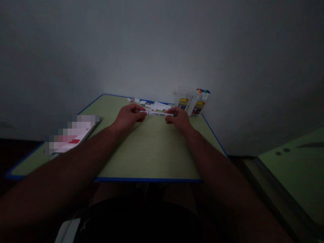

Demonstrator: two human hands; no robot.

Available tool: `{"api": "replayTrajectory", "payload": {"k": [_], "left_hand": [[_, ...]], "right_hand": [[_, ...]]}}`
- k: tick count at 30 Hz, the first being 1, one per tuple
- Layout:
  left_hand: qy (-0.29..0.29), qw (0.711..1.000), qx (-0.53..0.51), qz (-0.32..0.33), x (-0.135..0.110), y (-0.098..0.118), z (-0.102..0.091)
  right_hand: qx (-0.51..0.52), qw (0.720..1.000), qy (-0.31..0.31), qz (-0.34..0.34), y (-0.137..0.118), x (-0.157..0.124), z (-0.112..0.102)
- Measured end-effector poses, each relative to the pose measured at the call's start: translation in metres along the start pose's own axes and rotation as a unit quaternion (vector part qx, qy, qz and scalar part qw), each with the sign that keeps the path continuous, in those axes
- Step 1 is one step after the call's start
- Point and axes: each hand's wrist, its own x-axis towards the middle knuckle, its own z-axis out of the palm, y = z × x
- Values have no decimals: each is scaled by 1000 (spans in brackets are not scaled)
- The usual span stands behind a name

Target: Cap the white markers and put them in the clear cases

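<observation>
A white marker pen (157, 114) is held level above the table, its two ends between my hands. My left hand (129, 114) pinches the left end, where a bit of green shows at the fingertips. The other end is gripped by the thumb and fingers of my right hand (178, 117). Just behind the hands, several white markers (162, 106) lie loose in a pile. Two clear plastic cases (183, 96) with yellow labels stand beyond my right hand; the right case (198, 103) has coloured marker ends showing at its top.
The light green table (152, 152) has a blue edge and stands close to a grey wall (152, 44). A flat white and red item (73, 141), partly blurred out, lies at the table's left. A greenish panel (298, 162) is at the far right.
</observation>
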Motion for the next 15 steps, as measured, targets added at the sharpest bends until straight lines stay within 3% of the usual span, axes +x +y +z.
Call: {"api": "replayTrajectory", "payload": {"k": [9,15], "left_hand": [[-20,999,32,21,1,-3,-3],[-53,997,29,58,-1,-3,-2]], "right_hand": [[-19,999,-27,-7,2,0,2],[-37,998,-51,29,4,-1,4]]}}
